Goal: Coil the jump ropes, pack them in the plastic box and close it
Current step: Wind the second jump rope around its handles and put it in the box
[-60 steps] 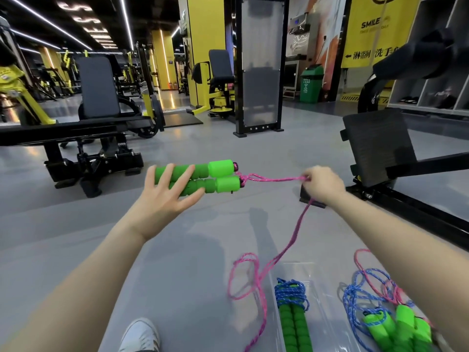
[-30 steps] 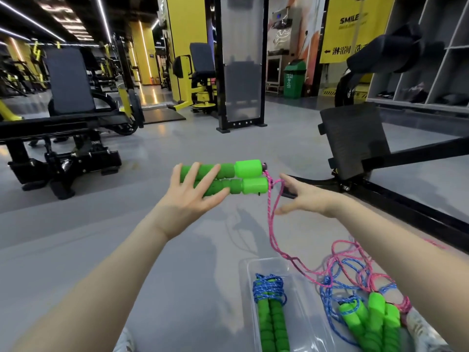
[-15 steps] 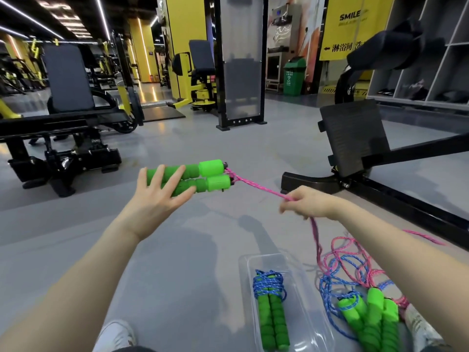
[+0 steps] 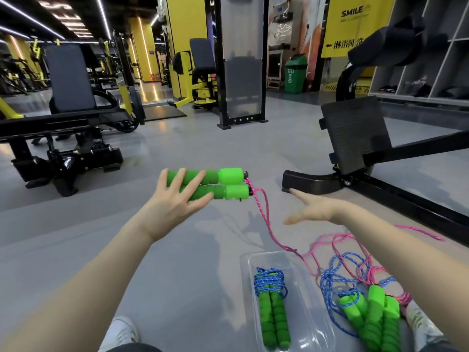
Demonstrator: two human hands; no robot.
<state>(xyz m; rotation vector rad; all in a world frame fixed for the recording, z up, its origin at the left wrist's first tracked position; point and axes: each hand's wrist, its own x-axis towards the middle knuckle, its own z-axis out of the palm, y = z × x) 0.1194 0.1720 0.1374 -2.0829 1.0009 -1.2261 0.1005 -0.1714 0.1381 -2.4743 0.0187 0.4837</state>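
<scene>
A smooth grey gym floor (image 4: 177, 275) is spreading out under everything, and a white shoe (image 4: 121, 331) is poking in at the bottom edge. Nearest on the floor, right of the middle, a clear plastic box (image 4: 245, 265) is sitting. Inside it a coiled jump rope (image 4: 272, 308) is lying lengthwise, its blue cord wound round two green foam handles. Just right of the box, more green foam-handled jump ropes (image 4: 373, 318) are lying loose on the floor. Their blue and pink cords (image 4: 337, 273) are tangling together between the box and the person's right forearm.

Beyond the box, the left hand (image 4: 172, 204) is holding a pair of green foam handles (image 4: 215, 184) side by side in the air. Its visible fingers are spreading straight across them, and the grip on the far side is hidden. A pink braided cord (image 4: 266, 219) is hanging from the handle ends and running down past the far right corner of the box into the tangle. The right hand (image 4: 317, 209) is hovering with fingers stretched out, holding nothing, just right of the pink braided cord and not touching it.

Farther off, a black machine with a ribbed footplate (image 4: 355, 133) is standing on the right, and a black padded weight machine (image 4: 71, 80) on the left. At the back, a black-framed grey panel (image 4: 241, 59), yellow pillars (image 4: 187, 34), a green bin (image 4: 294, 74), a yellow banner reading SMILE (image 4: 355, 24) and grey cubby shelves (image 4: 431, 67) are lining the room.
</scene>
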